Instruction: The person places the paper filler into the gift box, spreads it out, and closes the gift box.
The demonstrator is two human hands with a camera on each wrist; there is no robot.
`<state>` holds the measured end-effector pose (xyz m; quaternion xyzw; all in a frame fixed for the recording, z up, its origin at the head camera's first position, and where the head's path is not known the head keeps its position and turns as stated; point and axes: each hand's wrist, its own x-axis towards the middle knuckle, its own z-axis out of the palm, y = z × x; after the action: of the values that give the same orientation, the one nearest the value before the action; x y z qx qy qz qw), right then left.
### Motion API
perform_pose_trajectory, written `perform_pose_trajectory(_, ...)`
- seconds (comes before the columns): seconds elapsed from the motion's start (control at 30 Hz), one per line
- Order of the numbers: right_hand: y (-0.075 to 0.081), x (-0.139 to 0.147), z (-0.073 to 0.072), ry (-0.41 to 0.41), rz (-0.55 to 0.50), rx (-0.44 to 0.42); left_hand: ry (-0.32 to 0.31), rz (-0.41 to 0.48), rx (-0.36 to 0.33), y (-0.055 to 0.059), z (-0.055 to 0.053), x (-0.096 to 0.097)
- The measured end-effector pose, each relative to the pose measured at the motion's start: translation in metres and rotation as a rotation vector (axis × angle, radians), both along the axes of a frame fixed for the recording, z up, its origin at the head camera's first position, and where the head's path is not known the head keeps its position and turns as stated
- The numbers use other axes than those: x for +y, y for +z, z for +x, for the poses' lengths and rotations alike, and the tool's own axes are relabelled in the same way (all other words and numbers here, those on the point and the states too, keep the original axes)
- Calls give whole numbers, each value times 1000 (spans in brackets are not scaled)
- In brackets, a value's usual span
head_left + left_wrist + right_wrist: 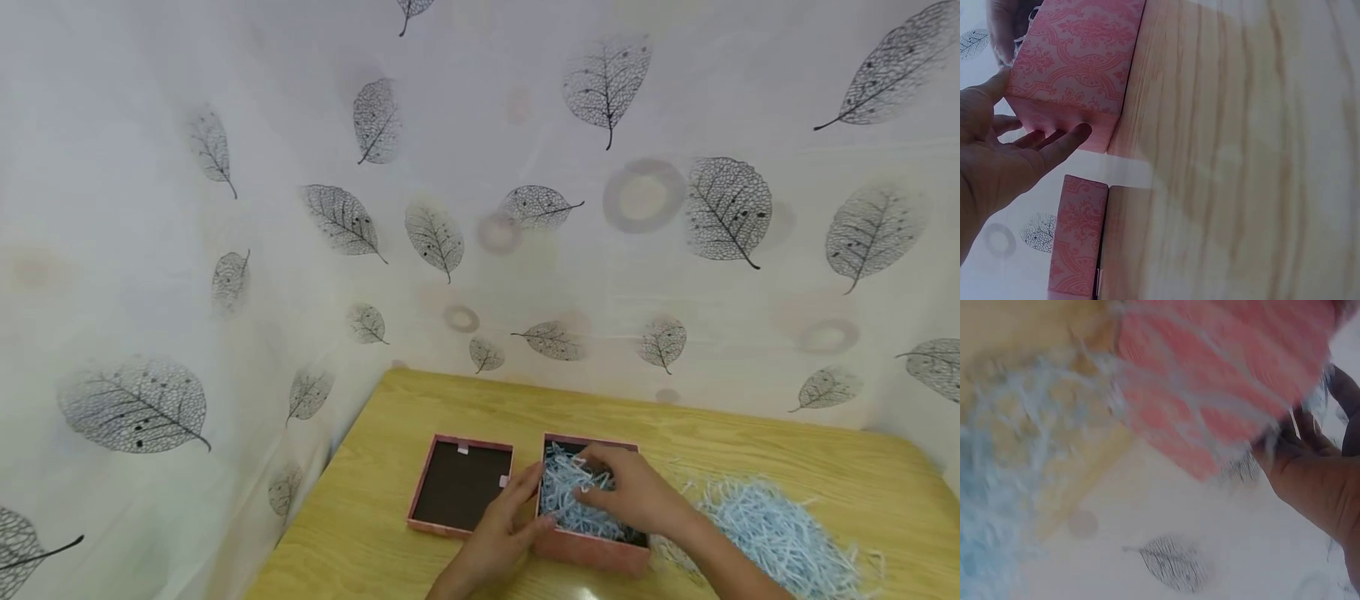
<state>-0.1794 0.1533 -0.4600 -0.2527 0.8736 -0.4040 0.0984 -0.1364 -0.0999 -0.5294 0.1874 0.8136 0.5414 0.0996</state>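
A pink patterned box [592, 550] stands on the table, filled with light blue shredded paper [562, 492]. My left hand [501, 533] holds the box's near left corner, thumb at the rim and fingers along the outer left side. In the left wrist view the fingertips of my left hand [1022, 137] touch the box [1079, 56]. My right hand [633, 487] reaches into the box from the right, its bent fingers and thumb around some of the shreds. The right wrist view is blurred; there my right hand [1316, 481] is at the box's rim, fingertips mostly hidden.
Left of the box lies its lid [463, 483], dark inside face up, with small pale tabs. A loose heap of blue shredded paper [780, 533] spreads over the wooden table [375, 467] at the right. A leaf-printed sheet [480, 275] hangs behind and to the left.
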Motion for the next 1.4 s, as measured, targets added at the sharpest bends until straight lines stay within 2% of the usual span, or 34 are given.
perform_pose_trajectory(0.2,37,25,-5,19,-40,-82,6,-10,4,1,2,0)
perform_pose_trajectory(0.33,40,34,-8,40,-134,-167,10,-23,5,2,1,1)
perform_pose_trajectory(0.47,23,27,-10,131,-251,-316,7,-25,9,2,0,1)
perform_pose_trajectory(0.57,7,14,-9,178,-259,-374,-2,-10,-1,2,-1,1)
perform_pose_trajectory(0.73,-14,-12,-8,193,-139,-340,-23,1,-10,0,-2,0)
perform_pose_trajectory(0.93,-40,-36,-14,162,51,-231,-15,-11,16,-1,-1,0)
perform_pose_trajectory(1.07,-47,-37,-16,148,64,-231,-17,-10,27,-2,-1,1)
perform_pose_trajectory(1.2,-33,-27,-21,155,-15,-359,-21,-10,13,-1,-1,2)
perform_pose_trajectory(1.27,-18,-19,-24,147,-83,-446,-22,-5,-2,0,-1,2)
perform_pose_trajectory(1.4,11,-9,-26,142,-209,-545,-23,9,3,-1,-1,1)
